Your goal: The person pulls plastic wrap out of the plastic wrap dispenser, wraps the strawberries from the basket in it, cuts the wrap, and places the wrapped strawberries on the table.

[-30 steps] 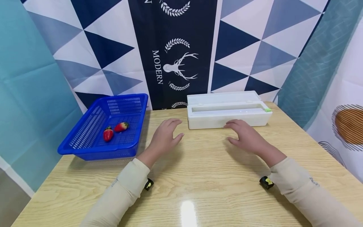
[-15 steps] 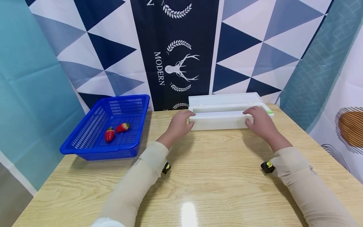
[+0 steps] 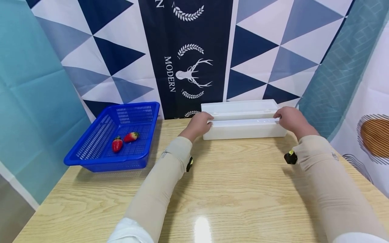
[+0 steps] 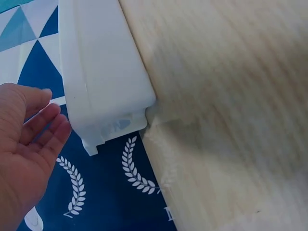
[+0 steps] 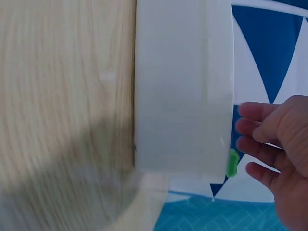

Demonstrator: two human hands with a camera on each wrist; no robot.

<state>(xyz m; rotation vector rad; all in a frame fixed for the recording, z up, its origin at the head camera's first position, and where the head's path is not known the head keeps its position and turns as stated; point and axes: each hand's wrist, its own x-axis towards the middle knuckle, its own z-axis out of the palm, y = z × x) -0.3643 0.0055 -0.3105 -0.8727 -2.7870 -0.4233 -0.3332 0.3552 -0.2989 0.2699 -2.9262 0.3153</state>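
Note:
A long white lidded box (image 3: 246,131), shaped like a cling film dispenser, stands at the back of the table with its lid (image 3: 240,106) tipped up behind. My left hand (image 3: 198,125) is at the box's left end, fingertips over the front top edge. At the opposite end my right hand (image 3: 293,119) reaches over the rim with bent fingers. Both wrist views show relaxed fingers beside the box's top edge, with nothing gripped. A small green tab (image 5: 232,162) sits on that edge near the right hand's fingers. The box's inside is mostly hidden.
A blue plastic basket (image 3: 104,162) with two strawberries, one (image 3: 117,144) nearer and one (image 3: 131,136) farther, stands at the left of the wooden table (image 3: 237,189). A patterned cloth (image 3: 188,40) hangs right behind the box.
Both hands have moved forward and apart, from over the table in front of the box to its two ends. The basket and strawberries stay where they were.

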